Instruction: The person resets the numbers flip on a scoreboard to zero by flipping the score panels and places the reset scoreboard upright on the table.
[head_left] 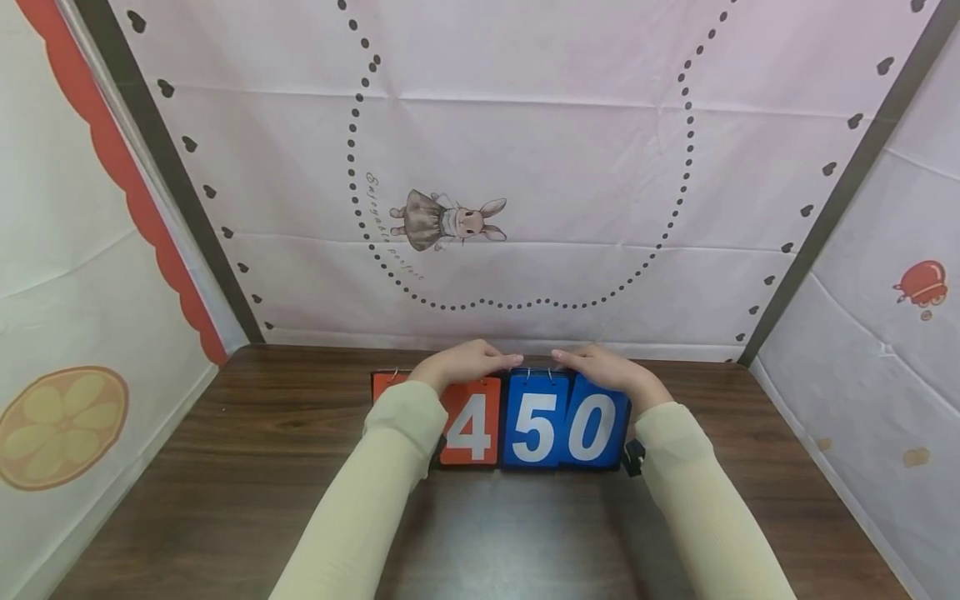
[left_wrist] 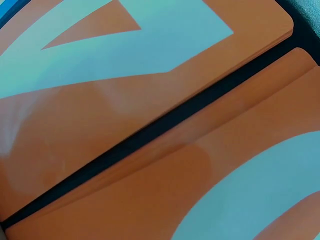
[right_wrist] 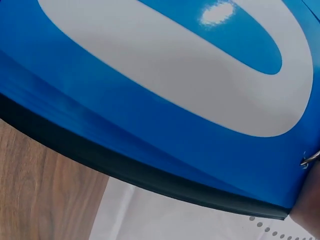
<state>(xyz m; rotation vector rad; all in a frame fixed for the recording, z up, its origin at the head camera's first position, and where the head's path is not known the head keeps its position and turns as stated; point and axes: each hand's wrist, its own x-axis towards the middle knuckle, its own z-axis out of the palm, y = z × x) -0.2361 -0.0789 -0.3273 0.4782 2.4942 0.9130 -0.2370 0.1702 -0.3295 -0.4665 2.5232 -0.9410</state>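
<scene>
Clad in pale sleeves (head_left: 408,417), the left forearm (head_left: 348,529) slants forward and rightward while the right forearm (head_left: 716,517) slants forward and leftward. The left hand (head_left: 468,361) and right hand (head_left: 603,368) turn inward, their backs arched, a visible digit of each pointing towards the other across a gap. The remaining fingers are hidden, so their grip cannot be told.

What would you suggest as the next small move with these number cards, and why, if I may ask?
I would probably have the right hand nudge the blue 0 card straight: it sits askew beside the straighter blue 5 card, and that hand is at the 0 card's upper edge.
</scene>
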